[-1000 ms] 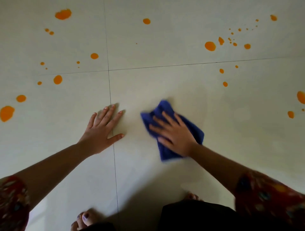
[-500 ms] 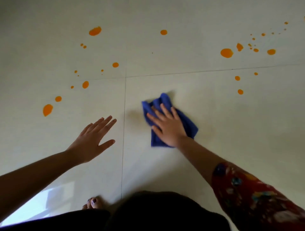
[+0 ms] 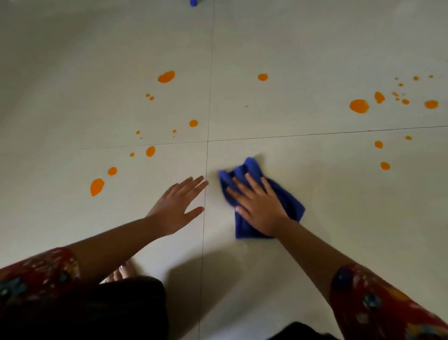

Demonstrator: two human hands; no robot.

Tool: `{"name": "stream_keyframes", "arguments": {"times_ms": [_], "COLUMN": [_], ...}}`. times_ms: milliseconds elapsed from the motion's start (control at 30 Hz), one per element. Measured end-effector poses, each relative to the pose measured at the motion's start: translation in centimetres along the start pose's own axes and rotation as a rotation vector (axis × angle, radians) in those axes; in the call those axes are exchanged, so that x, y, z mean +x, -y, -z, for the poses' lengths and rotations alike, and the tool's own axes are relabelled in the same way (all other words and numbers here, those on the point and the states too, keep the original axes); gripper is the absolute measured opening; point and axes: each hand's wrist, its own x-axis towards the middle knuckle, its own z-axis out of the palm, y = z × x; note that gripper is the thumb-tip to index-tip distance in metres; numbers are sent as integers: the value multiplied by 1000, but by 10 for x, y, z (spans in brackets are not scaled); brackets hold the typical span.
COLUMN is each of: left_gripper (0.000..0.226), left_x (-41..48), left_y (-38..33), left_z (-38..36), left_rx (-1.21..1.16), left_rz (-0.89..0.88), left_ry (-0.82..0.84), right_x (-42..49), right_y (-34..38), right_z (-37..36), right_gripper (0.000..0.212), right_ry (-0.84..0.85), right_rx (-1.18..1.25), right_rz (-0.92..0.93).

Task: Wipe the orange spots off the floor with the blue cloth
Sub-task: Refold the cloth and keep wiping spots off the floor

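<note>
The crumpled blue cloth (image 3: 288,201) lies on the pale tiled floor (image 3: 339,218), just right of the tile joint. My right hand (image 3: 258,206) presses flat on it with straight, spread fingers. Just left of the joint, my left hand (image 3: 178,206) is open with its fingers straight, low over the floor or on it. Orange spots lie to the upper left, the nearest large one (image 3: 97,186) left of my left hand. Another cluster, with a big spot (image 3: 359,106), sits at the upper right.
Tile joints cross at a point (image 3: 207,141) just beyond both hands. A small blue object (image 3: 193,3) shows at the top edge. My foot (image 3: 123,271) and dark clothing fill the bottom left.
My right hand has slid the cloth leftward up to the tile joint. My left hand has come closer to the joint too. The view has shifted, bringing more far floor into sight.
</note>
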Motion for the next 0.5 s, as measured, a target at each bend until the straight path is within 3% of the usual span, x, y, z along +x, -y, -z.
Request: {"name": "stream_keyframes", "arguments": {"times_ms": [133, 267, 400, 500], "left_gripper": [73, 71, 71, 64], "left_x": [14, 21, 33, 39], "left_y": [16, 42, 69, 82], "left_z": [-7, -13, -18, -23], "left_rx": [-61, -124, -174, -255], "left_rz": [-43, -36, 6, 18], "left_ry": [-56, -116, -165, -240], "right_x": [-15, 27, 83, 87], "right_y": [-20, -59, -19, 27], "right_z": [1, 15, 29, 21], "right_gripper": [52, 53, 63, 67], "right_ry": [88, 84, 132, 175], "right_rx": [-62, -190, -151, -160], "right_rz": [376, 247, 73, 194]}}
